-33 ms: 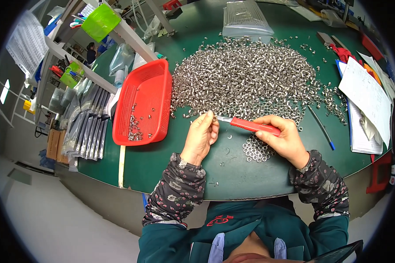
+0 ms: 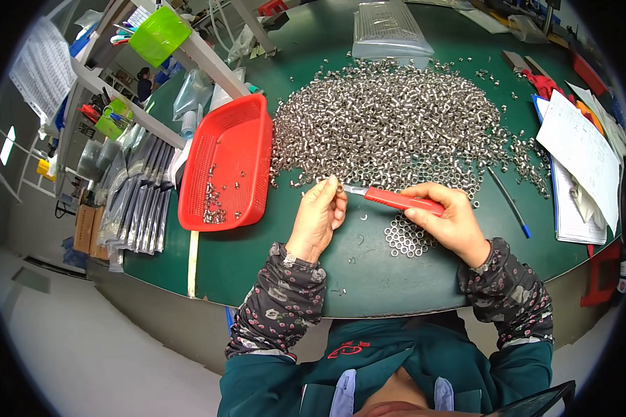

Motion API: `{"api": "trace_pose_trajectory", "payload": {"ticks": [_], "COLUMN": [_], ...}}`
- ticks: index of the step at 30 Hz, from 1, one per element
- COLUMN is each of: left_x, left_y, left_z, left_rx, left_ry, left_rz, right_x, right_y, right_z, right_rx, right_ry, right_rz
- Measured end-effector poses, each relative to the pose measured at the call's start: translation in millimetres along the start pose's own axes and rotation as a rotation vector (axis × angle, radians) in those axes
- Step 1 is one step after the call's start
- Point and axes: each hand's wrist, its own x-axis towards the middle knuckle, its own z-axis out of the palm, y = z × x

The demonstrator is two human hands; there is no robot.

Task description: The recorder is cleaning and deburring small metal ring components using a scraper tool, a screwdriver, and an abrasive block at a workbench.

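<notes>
1. Currently pinches a small metal ring point(image 2: 339, 187) between the thumb and fingertips of the left hand point(image 2: 318, 214), over the green surface point(image 2: 375, 288), just on the near side of a big heap point(image 2: 389, 115).
2. Grips a red-handled knife point(image 2: 403, 200) in the right hand point(image 2: 452, 219), fingers wrapped around the handle, blade pointing left at the ring; cannot tell whether touching or just short of it.
3. Shows, beside the right hand and below the knife, a flat group of loose rings point(image 2: 405, 238), with thin curled scraps point(image 2: 360, 240) lying between the forearms.
4. Looks, judging by amounts, far from finished: holds only a scatter of metal pieces point(image 2: 213, 214) in the red basket point(image 2: 259, 170) left of the heap, against a huge number left loose beyond the hands. Cannot sort worked pieces from unworked by sight.
5. Hides most of the pinched ring behind the left fingertips, and part of the loose group under the right hand. Leaves the scraps too small to identify.
6. Includes, farther out, a pen point(image 2: 512, 203) and papers point(image 2: 583, 156) at right, and silver packets point(image 2: 142, 212) at left, darkened and bent toward the rim.
</notes>
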Motion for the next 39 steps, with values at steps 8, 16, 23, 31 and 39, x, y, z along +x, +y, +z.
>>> {"api": "trace_pose_trajectory", "payload": {"ticks": [8, 16, 23, 31, 39], "left_x": [0.4, -0.1, 1.8, 1.7, 2.1], "left_y": [-1.6, 3.4, 2.5, 6.5, 9.0], "left_z": [-2.4, 0.2, -8.0, -7.9, -6.5], "left_rx": [0.012, 0.038, -0.018, -0.059, -0.073], "left_ry": [-0.028, -0.041, -0.122, -0.157, -0.252], "left_rz": [-0.003, -0.063, -0.076, -0.156, -0.193], "right_x": [0.9, 1.7, 3.0, 2.1, 5.3], "right_y": [1.5, -0.9, -5.4, -1.2, 0.1], "right_z": [-1.1, -2.4, -4.1, -4.3, -8.1], "right_rx": [0.046, -0.012, -0.080, -0.194, -0.254], "right_ry": [-0.073, -0.063, -0.066, -0.035, -0.007], "right_rz": [0.114, 0.067, -0.010, -0.148, -0.283]}}
